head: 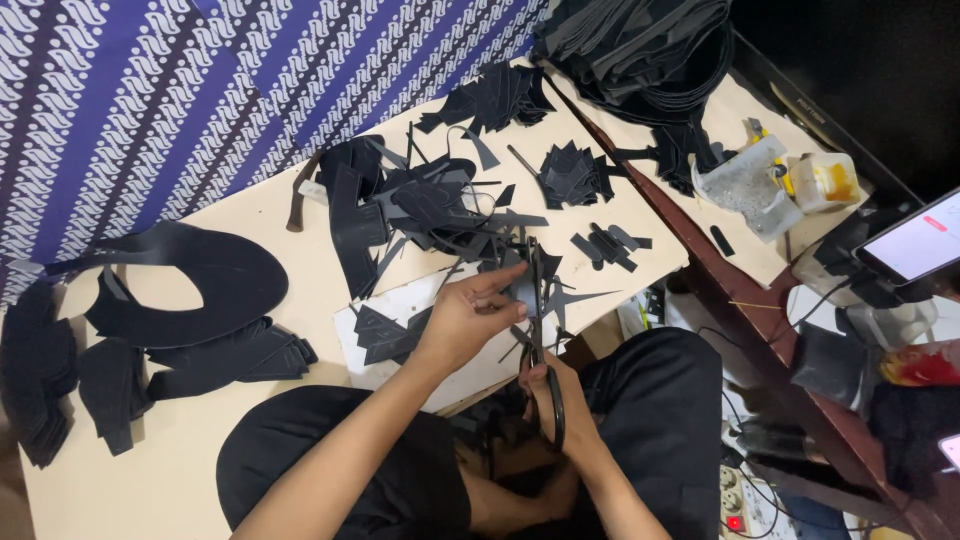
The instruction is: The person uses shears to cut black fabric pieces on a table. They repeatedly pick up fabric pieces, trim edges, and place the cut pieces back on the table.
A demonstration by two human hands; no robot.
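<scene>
1. Two bare hands work just above the near edge of a low cream table in the head view, over the person's crossed legs in black trousers.
2. Left hand pinches a small piece of black sheet material between thumb and outstretched fingers, holding it up over a white cutting board.
3. Right hand is clenched through the loops of black scissors, whose blades point away and meet the held piece.
4. Scattered black offcuts lie across the table behind the hands.
5. Large curved black pieces rest at the left, well apart from the hands.
6. Right of the table, a phone with a lit screen stands near a clear plastic container.
</scene>
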